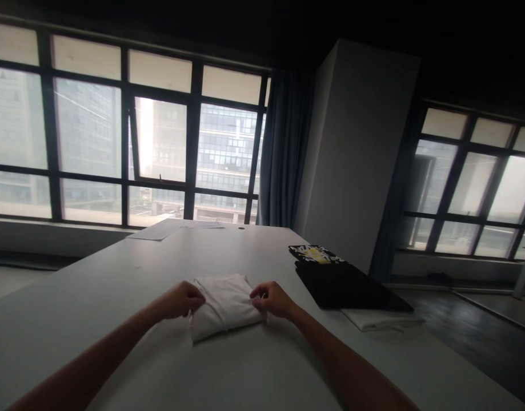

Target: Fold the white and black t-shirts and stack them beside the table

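A folded white cloth [224, 305] lies on the grey-white table [116, 285] in front of me. My left hand [183, 299] grips its left edge with curled fingers. My right hand [274, 298] pinches its right edge. Both forearms reach in from the bottom of the view, one on each side of the cloth.
A stack of folded garments sits to the right: a black one [348, 285] on top, a black piece with a yellow print [316, 254] behind it, a white one [380, 319] underneath. Papers [168, 228] lie at the table's far end. Windows and a white pillar [356, 154] stand beyond.
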The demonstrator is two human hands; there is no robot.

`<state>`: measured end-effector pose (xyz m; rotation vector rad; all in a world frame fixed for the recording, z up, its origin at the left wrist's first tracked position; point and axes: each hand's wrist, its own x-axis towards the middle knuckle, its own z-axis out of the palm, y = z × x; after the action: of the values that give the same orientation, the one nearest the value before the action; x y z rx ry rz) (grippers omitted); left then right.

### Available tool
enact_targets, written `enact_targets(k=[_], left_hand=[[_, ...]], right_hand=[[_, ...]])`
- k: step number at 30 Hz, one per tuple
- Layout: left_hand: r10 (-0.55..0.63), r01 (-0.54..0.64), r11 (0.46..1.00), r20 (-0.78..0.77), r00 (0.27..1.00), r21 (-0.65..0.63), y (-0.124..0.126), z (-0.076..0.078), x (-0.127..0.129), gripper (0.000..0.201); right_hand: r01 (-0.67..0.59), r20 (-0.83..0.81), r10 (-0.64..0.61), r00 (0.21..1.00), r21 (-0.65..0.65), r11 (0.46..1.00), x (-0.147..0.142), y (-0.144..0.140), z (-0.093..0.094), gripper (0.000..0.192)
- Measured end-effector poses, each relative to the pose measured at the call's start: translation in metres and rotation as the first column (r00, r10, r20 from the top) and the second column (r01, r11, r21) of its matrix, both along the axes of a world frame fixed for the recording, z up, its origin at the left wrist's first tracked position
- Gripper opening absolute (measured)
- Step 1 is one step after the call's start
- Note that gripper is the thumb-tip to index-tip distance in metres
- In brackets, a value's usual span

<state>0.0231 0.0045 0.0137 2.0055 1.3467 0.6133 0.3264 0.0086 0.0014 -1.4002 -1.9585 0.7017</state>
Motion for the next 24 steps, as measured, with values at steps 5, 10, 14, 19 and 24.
enact_targets(k=[5, 10, 14, 19, 24], left_hand=[[-0.036, 0.007, 0.963, -0.103, 0.994, -0.268, -0.010, 0.005, -0.005, 0.033], [-0.091, 0.025, 0.926, -0.159, 0.983, -0.376, -0.019, 0.014, -0.010, 0.031], [-0.142, 0.083, 0.955, -0.193, 0.971, -0.285, -0.022, 0.013, -0.008, 0.046], [-0.151, 0.164, 0.986, -0.272, 0.950, 0.024, -0.027, 0.002, 0.012, 0.085], [-0.254, 0.234, 0.967, -0.333, 0.908, -0.098, -0.032, 0.013, 0.005, 0.079]], right_hand=[[-0.110, 0.076, 0.125, 0.989, -0.177, 0.978, 0.006, -0.003, 0.001, 0.016], [-0.230, 0.045, 0.262, 0.964, -0.357, 0.905, 0.009, -0.011, 0.011, 0.016], [-0.246, 0.047, 0.279, 0.959, -0.351, 0.904, 0.011, -0.015, 0.017, 0.023], [-0.250, 0.077, 0.295, 0.952, -0.356, 0.900, 0.018, -0.012, 0.016, 0.031], [-0.357, -0.036, 0.425, 0.904, -0.610, 0.708, 0.028, -0.017, 0.023, 0.046]])
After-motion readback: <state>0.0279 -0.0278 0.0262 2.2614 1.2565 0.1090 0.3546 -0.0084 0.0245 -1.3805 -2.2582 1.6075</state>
